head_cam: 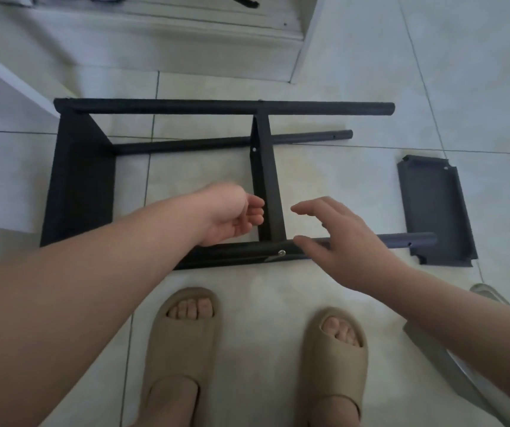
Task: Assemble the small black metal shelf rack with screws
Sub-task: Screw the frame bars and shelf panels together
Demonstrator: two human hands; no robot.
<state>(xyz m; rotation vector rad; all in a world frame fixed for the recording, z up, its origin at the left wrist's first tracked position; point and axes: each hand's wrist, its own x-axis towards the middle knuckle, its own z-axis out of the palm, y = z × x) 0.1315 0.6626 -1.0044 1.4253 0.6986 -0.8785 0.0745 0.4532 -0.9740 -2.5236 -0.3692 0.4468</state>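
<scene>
Black rack (78, 186) on its side on floor (355, 72), solid end at left, round posts (216, 106) running right. Middle shelf (267, 180) set across; screw (282, 252) in near post. Loose panel (435, 211) flat at right, seemingly touching that post's end.

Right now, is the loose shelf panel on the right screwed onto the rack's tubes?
No, the loose shelf panel lies flat on the floor, and the rack has bare tube ends on that side.

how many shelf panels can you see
3: left end panel and middle panel on the poles, loose panel on the floor at right. None looks hidden.
</scene>
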